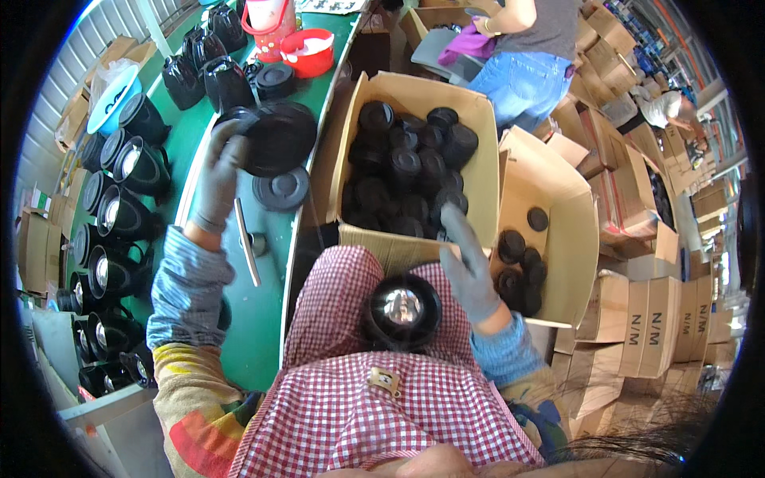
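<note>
My left hand (217,177), in a grey glove, is raised over the left bench and grips the rim of a wide black round plastic part (280,137). Below that part lies a smaller black round lid (281,190) on the bench, beside a thin metal rod (248,243). My right hand (472,275), gloved too, hangs in the air with its fingers stretched apart and nothing in them. It is near the front edge of a cardboard box (382,240) full of black round lids (405,163). Between my thighs rests a black pot (402,312) with a shiny silver inside.
A row of black pots (118,213) with silver linings lines the left side of the green bench (255,350). Red buckets (307,52) stand at its far end. A second carton (570,239) holds several black caps. Another person (522,68) stands beyond the boxes; stacked cartons fill the right.
</note>
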Available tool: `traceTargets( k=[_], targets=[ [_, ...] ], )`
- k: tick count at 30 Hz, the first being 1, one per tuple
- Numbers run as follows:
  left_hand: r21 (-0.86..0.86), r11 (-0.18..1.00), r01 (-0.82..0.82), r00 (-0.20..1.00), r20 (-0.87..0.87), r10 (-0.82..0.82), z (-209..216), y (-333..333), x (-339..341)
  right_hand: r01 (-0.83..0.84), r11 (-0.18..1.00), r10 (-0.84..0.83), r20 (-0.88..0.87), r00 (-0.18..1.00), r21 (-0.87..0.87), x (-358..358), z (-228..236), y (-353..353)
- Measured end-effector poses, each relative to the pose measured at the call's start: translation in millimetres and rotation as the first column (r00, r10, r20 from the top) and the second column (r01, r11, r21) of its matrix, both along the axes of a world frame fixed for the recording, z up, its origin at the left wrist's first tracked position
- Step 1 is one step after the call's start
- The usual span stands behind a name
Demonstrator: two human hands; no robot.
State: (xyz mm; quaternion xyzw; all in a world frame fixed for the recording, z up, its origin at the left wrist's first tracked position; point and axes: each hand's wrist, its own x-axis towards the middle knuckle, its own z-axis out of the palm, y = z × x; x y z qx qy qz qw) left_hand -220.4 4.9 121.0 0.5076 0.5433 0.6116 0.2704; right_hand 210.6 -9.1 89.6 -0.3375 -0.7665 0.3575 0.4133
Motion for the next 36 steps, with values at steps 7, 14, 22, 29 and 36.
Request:
traceTargets(
  k=[7, 14, 22, 29, 36],
  targets=[
    [0.005, 0.775, 0.632, 0.765, 0.157, -0.625, -4, -85, 195, -0.666, 0.382, -0.091, -0.743, 0.663, -0.641, -10, 10, -9],
    [-0.126, 0.570, 0.812, 0.557, 0.458, -0.693, -41, -86, 213, -0.349, 0.916, 0.237, -0.434, 0.869, -0.200, 32, -41, -24],
    [-0.023, 0.647, 0.762, 0.647, 0.075, -0.759, -78, -92, 219, -0.253, 0.945, 0.192, -0.274, 0.942, -0.206, 35, -47, -48],
    [0.099, 0.663, 0.742, 0.667, -0.212, -0.714, -99, -91, 220, -0.264, 0.965, 0.258, -0.194, 0.946, -0.002, 27, -56, -41],
    [0.182, 0.643, 0.744, 0.668, -0.228, -0.708, -106, -87, 216, -0.228, 0.971, 0.235, -0.132, 0.963, 0.066, 21, -58, -42]
  ],
)
